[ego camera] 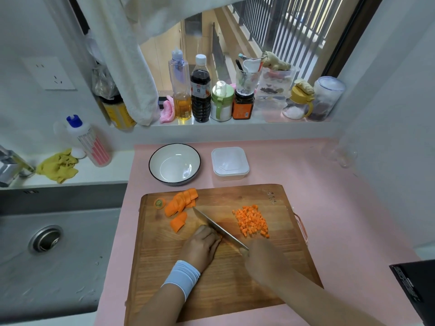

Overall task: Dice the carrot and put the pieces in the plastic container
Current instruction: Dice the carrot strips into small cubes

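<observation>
On the wooden cutting board (259, 274), a pile of small orange carrot dice (252, 221) lies right of centre. Thick carrot slices (181, 202) and one loose piece (178, 221) lie at the board's far left, beside the cut stem end (159, 203). My left hand (202, 247), fingers curled, holds down carrot strips, almost wholly hidden beneath it, against the knife blade (219, 228). My right hand (263, 260), blurred, grips the knife handle. The clear plastic container (230, 164), lid on, stands behind the board.
A white bowl (174, 164) with a dark rim stands left of the container on the pink counter (329, 196). The sink (54, 243) lies to the left. Bottles and jars (200, 90) line the windowsill. A black box (414, 292) sits at the right edge.
</observation>
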### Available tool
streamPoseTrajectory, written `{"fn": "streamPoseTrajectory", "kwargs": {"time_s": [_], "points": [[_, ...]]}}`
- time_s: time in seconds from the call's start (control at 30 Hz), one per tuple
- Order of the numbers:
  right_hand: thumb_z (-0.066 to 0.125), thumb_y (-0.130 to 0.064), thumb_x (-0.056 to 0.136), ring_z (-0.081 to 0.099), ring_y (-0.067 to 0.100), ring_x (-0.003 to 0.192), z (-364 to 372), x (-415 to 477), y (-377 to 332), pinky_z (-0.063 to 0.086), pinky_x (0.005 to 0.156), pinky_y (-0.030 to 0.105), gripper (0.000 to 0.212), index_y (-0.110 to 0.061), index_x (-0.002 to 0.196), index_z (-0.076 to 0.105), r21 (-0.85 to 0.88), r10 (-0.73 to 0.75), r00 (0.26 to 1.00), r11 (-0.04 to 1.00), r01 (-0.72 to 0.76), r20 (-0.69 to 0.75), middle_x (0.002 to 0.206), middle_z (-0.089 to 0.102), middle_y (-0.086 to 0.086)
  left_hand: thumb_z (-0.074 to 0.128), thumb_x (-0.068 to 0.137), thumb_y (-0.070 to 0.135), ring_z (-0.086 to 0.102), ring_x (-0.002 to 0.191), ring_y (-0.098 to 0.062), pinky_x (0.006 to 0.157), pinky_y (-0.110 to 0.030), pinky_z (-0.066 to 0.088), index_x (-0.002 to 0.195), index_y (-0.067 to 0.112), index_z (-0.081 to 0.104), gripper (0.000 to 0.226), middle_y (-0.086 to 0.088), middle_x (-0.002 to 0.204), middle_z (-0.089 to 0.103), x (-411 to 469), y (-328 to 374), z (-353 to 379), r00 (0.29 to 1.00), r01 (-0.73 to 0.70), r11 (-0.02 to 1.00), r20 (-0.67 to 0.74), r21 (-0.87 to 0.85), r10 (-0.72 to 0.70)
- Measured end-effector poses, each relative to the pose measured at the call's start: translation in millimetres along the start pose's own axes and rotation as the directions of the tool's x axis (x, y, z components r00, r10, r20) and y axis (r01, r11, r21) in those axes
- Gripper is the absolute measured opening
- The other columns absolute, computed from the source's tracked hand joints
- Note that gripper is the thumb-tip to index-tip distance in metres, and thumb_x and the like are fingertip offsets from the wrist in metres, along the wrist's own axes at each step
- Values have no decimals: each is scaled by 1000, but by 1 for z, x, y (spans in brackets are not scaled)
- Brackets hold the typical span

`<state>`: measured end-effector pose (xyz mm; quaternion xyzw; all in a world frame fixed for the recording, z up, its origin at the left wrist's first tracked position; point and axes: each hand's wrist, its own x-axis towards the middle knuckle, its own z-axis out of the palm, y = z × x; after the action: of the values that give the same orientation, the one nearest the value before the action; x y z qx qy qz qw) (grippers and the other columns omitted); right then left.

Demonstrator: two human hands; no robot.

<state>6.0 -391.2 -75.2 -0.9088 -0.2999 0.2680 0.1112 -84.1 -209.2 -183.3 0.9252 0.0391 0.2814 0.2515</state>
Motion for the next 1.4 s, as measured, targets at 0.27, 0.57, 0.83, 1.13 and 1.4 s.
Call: {"fn": "streamPoseTrajectory", "kwargs": {"time_s": [0.27, 0.57, 0.83, 1.13, 1.4], "points": [[50, -31, 100, 62, 18, 68, -4, 18, -20, 43, 54, 28, 26, -17, 82, 63, -30, 39, 998, 999, -38, 40, 74, 63, 1, 58, 95, 20, 58, 90, -13, 70, -23, 51, 84, 12, 72, 20, 2, 91, 63, -1, 4, -1, 1000, 17, 999, -9, 46, -16], [48, -29, 101, 62, 13, 58, -3, 14, -20, 38, 49, 23, 25, -21, 83, 63, -8, 16, 1000, 1000, -16, 17, 69, 64, -2, 55, 95, 22, 56, 86, -13, 63, -23, 50, 81, 12, 70, 23, 1, 88, 62, 0, 7, -2, 999, 33, 996, -11, 82, -33], [49, -31, 100, 57, 7, 64, -1, 2, -12, 42, 54, 21, 26, -23, 82, 65, -61, -58, 998, 997, 56, -40, 71, 60, -6, 58, 95, 21, 58, 85, -15, 68, -28, 53, 82, 10, 72, 22, 0, 85, 62, -4, 2, 1, 999, 37, 998, -15, 42, -36], [51, -39, 100, 60, 8, 67, 3, -4, -8, 54, 66, 26, 24, -28, 91, 69, -45, -13, 999, 999, 11, -50, 79, 60, -6, 55, 95, 23, 57, 86, -14, 65, -27, 52, 82, 13, 73, 24, 2, 85, 61, -3, 2, 0, 999, 43, 999, -5, 23, -43], [49, -41, 101, 57, 4, 66, 7, 4, -20, 43, 58, 21, 26, -24, 92, 67, -43, 50, 998, 998, -52, -37, 75, 59, -8, 55, 95, 20, 56, 86, -14, 67, -25, 51, 82, 12, 72, 23, 0, 84, 61, -3, 2, 0, 999, 43, 999, -18, -3, -43]]}}
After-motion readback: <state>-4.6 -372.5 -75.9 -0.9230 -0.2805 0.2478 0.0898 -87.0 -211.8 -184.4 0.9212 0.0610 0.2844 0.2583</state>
